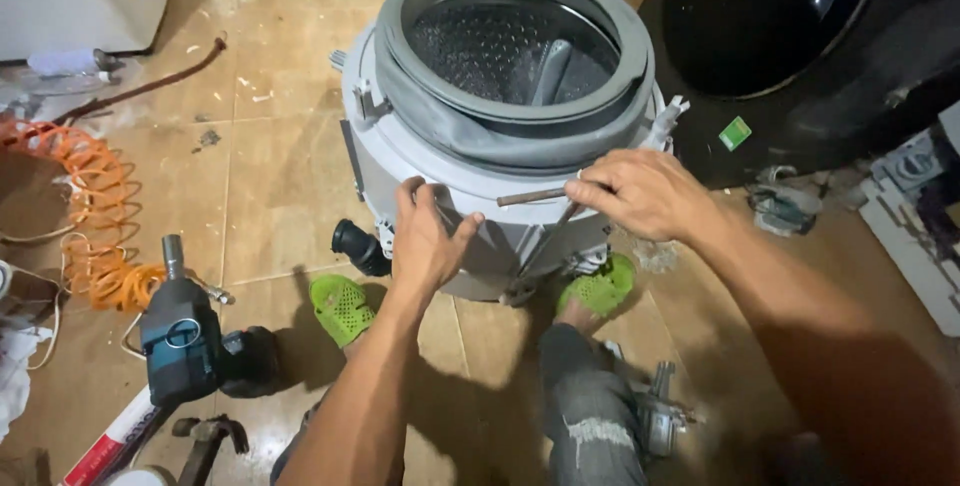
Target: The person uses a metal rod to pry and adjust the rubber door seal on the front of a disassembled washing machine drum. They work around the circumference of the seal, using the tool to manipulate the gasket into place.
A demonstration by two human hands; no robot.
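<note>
A grey washing-machine tub [400, 161] stands upright on the tiled floor, its perforated steel drum [480, 46] showing inside a grey rubber door seal [510, 121]. My left hand [428, 238] presses against the tub's near wall just under the rim, fingers apart. My right hand [645, 191] grips a thin metal rod-shaped tool [530, 196] at the rim, with a second shaft running down along the tub wall. My feet in green perforated sandals [340, 308] rest on either side of the tub's base.
A dark cordless impact wrench [185, 336] lies on the floor at the left, near an orange coiled air hose [85, 206]. A hammer [205, 441] lies at the bottom left. A black machine body [800, 46] stands at the back right, with grey plastic parts [915, 211] beside it.
</note>
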